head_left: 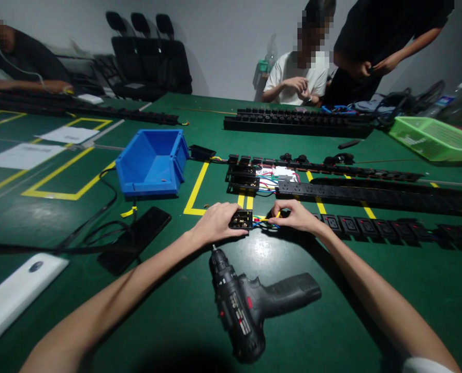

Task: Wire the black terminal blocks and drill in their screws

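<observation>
My left hand is closed around a small black terminal block with brass-coloured screws. Coloured wires run out of its right side. Between the fingertips of my right hand is a yellow wire, pinched a short way from the block. To the right, a row of black power sockets lies on the table beneath and beyond my right wrist. A black cordless drill rests on its side just in front of my hands, its bit pointing toward my left hand.
A blue bin stands left of my hands, near a dark phone and black cables. Long black power strips lie beyond my hands. A green basket is at the right. Other people are around the green table.
</observation>
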`<state>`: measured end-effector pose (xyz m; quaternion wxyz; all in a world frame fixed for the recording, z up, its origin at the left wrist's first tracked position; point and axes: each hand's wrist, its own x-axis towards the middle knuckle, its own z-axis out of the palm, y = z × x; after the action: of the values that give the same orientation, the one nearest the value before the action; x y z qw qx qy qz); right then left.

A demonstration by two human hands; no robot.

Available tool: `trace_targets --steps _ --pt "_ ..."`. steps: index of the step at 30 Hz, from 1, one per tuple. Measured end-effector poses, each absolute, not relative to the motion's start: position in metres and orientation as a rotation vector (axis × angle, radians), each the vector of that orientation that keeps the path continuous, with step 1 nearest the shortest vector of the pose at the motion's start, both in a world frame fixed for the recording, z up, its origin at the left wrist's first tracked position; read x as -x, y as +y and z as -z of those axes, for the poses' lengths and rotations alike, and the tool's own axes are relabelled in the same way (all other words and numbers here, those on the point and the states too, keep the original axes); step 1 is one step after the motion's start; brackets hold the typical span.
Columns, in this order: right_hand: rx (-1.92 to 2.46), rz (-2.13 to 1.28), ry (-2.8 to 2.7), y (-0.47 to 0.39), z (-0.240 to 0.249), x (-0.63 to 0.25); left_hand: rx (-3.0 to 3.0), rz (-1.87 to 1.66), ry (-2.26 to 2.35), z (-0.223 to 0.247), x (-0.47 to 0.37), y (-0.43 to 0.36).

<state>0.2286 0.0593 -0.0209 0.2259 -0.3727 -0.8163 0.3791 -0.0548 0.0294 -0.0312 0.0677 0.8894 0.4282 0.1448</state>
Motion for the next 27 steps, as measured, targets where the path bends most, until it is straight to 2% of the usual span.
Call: trace_targets --steps 10,27 --pt "0.815 -1.058 -2.368 0.0625 0.0188 -0.2312 -2.683 -0.445 1.275 0.0322 0.0555 0.0297" --pt "0.774 -1.066 -2.433 0.0596 0.0172 -0.2262 -2.697 -0.448 1.233 0.0321 0.0556 0.0292"
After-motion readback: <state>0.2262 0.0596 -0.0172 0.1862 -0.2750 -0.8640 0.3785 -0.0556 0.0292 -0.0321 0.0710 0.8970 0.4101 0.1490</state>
